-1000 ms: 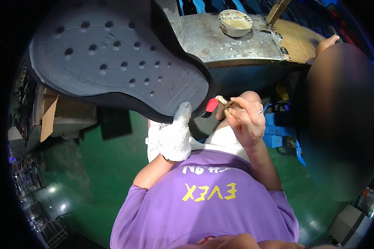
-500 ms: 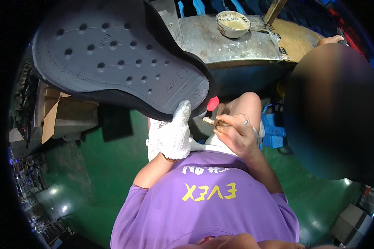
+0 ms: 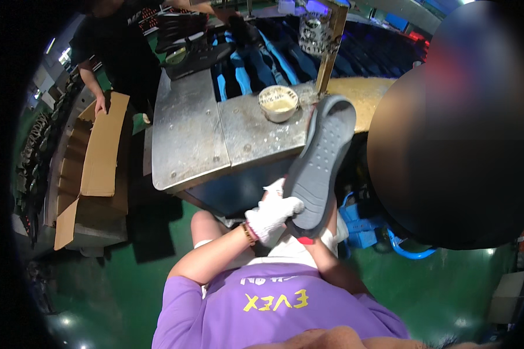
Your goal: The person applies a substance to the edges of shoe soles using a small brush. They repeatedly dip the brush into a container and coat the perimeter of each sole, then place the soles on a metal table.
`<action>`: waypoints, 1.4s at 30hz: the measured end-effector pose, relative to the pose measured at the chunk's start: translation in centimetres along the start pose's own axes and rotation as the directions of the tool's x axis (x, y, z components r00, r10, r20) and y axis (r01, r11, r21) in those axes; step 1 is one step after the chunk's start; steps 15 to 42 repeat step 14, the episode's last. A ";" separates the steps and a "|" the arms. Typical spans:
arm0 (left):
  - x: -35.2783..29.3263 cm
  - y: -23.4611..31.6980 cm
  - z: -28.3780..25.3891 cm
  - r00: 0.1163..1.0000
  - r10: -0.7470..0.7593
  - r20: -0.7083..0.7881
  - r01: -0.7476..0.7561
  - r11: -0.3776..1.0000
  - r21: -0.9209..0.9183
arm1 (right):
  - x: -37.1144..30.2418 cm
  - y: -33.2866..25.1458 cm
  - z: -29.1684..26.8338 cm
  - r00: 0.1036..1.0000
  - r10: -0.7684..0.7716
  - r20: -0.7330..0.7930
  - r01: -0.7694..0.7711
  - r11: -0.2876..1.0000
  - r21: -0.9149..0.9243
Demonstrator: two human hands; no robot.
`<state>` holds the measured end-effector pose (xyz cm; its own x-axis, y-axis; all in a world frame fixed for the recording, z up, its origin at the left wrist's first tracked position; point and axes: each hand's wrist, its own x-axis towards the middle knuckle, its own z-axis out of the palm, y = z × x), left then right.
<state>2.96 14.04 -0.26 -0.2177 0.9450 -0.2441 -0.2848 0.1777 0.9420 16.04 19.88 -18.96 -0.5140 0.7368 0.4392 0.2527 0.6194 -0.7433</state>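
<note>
My left hand (image 3: 273,212), in a white knit glove, grips a dark shoe near its lower end, thumb pressed on the sole. The shoe's grey sole (image 3: 315,180), dotted with small round holes, faces up toward me. It stands tilted over my lap, its far end reaching up past the table edge. A red tab (image 3: 305,239) pokes out at its near end. Only my right forearm (image 3: 329,264) shows; the hand is hidden behind the shoe, so its fingers and anything in them are out of sight.
A bowl (image 3: 279,109) of pale liquid sits on the metal table (image 3: 186,145), beside a wooden post (image 3: 330,52). Behind lie rows of black and blue shoes (image 3: 268,58). Far left, a person in black touches a cardboard box (image 3: 102,154). A blue stool (image 3: 361,230) stands right; someone blurred is nearby.
The shoe has swung from the upper left to the right and now looks smaller. My right hand, earlier visible pinching a thin brush-like stick, is now behind it. The view has shifted.
</note>
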 end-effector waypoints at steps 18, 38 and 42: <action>20.6 1.5 6.1 0.995 0.084 -0.058 -0.044 0.869 0.494 | 0.2 -1.2 -1.7 0.860 0.279 0.426 -0.367 0.920 0.139; 20.6 1.5 6.1 0.995 0.084 -0.058 -0.044 0.869 0.494 | 0.2 -1.2 -1.7 0.860 0.279 0.426 -0.367 0.920 0.139; 20.6 1.5 6.1 0.995 0.084 -0.058 -0.044 0.869 0.494 | 0.2 -1.2 -1.7 0.860 0.279 0.426 -0.367 0.920 0.139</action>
